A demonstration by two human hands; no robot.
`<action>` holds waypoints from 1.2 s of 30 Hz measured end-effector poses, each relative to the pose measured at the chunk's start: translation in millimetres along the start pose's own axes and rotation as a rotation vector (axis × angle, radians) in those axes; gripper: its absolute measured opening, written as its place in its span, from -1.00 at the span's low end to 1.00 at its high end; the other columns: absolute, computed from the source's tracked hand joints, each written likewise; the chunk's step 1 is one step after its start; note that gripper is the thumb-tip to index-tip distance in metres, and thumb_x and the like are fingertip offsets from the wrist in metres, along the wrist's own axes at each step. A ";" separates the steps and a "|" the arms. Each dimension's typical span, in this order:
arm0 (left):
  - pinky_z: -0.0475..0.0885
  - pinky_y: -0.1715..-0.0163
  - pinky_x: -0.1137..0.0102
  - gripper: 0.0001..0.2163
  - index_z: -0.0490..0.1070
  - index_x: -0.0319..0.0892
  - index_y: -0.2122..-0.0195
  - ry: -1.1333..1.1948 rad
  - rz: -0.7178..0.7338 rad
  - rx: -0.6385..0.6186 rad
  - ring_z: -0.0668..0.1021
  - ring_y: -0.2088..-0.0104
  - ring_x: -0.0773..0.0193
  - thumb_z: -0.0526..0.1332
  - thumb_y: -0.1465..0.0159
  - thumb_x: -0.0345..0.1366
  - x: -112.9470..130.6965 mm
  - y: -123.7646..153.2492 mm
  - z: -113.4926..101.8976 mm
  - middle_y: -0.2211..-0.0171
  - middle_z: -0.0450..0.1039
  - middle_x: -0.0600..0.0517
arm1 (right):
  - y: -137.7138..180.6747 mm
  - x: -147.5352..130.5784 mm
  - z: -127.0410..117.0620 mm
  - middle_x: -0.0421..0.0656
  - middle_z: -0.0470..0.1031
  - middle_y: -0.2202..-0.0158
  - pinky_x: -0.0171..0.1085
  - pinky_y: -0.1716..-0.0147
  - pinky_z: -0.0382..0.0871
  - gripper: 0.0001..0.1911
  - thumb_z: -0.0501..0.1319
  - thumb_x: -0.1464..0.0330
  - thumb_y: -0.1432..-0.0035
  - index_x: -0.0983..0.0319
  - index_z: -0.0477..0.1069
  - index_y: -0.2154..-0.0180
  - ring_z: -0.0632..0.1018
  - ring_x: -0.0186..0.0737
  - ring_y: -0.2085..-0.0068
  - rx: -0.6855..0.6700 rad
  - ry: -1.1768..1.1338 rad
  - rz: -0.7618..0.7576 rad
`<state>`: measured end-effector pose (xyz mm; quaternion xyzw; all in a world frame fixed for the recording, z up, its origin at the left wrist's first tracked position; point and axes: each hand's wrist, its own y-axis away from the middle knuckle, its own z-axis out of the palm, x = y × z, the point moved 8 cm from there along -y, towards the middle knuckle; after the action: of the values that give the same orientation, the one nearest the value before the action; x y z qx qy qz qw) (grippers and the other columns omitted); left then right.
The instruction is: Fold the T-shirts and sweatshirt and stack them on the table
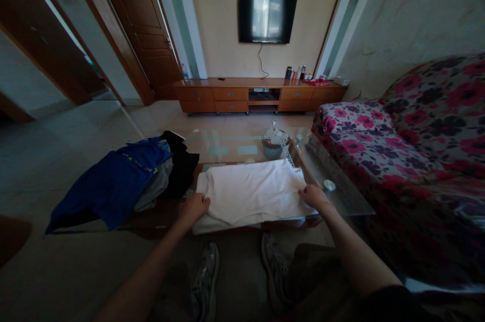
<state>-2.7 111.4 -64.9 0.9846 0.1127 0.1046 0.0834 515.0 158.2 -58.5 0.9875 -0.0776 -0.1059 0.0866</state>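
A white garment (pixel 250 193), folded into a flat rectangle, lies on the near end of a glass coffee table (pixel 343 196). My left hand (pixel 194 208) grips its left edge with curled fingers. My right hand (pixel 312 196) pinches its right edge near the front corner. Both forearms reach forward from below. My two shoes (pixel 206 276) rest on the floor under the table's front edge.
A pile of blue, grey and black clothes (pixel 125 180) sits on the table's left end. A small basket (pixel 273 144) stands farther back. A flowered sofa (pixel 409 150) fills the right side. A wooden TV cabinet (pixel 261 94) and wall TV (pixel 267 19) stand ahead; doors on the left.
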 end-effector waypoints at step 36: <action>0.16 -0.31 0.13 -0.60 0.36 -0.15 -0.23 -0.110 0.502 0.327 0.31 -0.30 0.02 0.00 -0.44 -0.18 102.6 -29.0 -16.9 -0.28 0.31 -0.18 | 5.9 -96.9 -9.9 0.14 0.09 -0.42 0.04 -0.29 0.09 -0.41 -0.02 0.17 -0.43 0.27 0.11 -0.38 0.15 0.09 -0.39 0.213 0.151 -0.238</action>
<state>85.3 166.1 -34.9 0.9862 -0.1235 0.0486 -0.0988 422.9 170.7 -28.9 0.9985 0.0360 -0.0319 -0.0261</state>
